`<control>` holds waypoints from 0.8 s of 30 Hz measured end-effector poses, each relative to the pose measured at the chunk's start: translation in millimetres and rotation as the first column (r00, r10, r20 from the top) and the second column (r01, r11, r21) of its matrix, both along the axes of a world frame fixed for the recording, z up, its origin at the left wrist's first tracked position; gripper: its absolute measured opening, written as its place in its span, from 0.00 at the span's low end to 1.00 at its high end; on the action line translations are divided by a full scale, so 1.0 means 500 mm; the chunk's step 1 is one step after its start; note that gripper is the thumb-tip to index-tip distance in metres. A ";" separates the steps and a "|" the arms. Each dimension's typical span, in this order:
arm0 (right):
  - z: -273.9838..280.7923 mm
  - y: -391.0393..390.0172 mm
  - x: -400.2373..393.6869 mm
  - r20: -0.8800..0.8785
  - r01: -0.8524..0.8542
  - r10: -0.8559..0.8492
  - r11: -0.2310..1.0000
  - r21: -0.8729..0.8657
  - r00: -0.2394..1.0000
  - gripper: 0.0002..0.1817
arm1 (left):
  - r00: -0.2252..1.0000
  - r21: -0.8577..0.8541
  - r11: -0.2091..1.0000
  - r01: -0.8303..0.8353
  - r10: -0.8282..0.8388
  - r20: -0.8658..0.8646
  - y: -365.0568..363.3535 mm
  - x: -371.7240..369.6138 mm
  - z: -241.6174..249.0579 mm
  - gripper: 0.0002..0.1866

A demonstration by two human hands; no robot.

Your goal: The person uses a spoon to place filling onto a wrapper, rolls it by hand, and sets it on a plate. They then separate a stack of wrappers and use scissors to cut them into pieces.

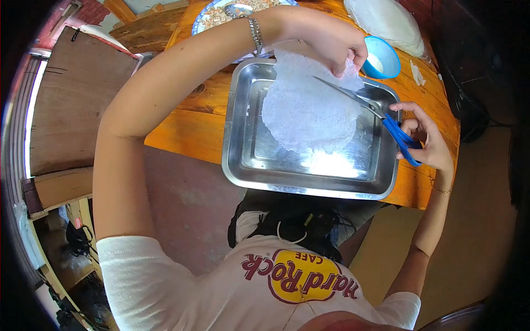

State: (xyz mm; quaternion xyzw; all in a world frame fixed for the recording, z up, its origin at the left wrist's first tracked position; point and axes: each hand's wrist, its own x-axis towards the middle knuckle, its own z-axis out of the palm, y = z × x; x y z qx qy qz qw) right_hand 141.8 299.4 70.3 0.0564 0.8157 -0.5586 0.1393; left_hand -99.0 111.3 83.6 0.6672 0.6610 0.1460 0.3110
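Note:
A thin, whitish sheet that looks like rice paper [309,116] hangs over the metal tray [234,138]. My left hand [334,44] reaches across the far side of the tray, its fingers pinched on the sheet's upper right edge. In my right hand [428,135], at the tray's right side, are blue-handled scissors [400,138]. Their blades point up and left across the sheet near my left fingers. Whether the blades are parted is hard to tell.
Beyond the tray, a blue bowl [389,58] with something white inside stands on the wooden table [187,135]. A plate [201,21] of chopped food with a spoon [238,10] is at the back left. A plastic-wrapped white stack [386,25] lies at the back right, near a white scrap [417,73].

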 end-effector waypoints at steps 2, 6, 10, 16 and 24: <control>-0.003 0.001 -0.001 0.015 0.015 -0.015 1.000 -0.021 1.000 0.42 | 0.998 0.060 0.998 0.026 -0.029 0.048 -0.008 -0.013 0.003 0.15; 0.002 0.004 -0.008 -0.034 -0.061 0.063 0.997 0.042 0.997 0.42 | 0.997 0.028 0.999 0.016 -0.018 0.078 -0.011 -0.010 0.016 0.18; 0.010 -0.002 -0.026 -0.086 -0.124 0.129 0.990 0.069 0.988 0.43 | 0.995 0.079 0.996 0.029 -0.036 0.097 -0.010 -0.010 0.009 0.18; 0.001 -0.006 -0.026 -0.074 -0.097 0.097 0.995 0.007 0.993 0.42 | 0.999 0.023 1.000 -0.003 0.002 0.049 -0.014 0.011 0.032 0.19; 0.005 -0.006 -0.039 -0.091 -0.162 0.167 0.985 0.067 0.982 0.44 | 1.000 0.047 0.999 -0.004 0.004 -0.003 -0.014 0.013 0.029 0.19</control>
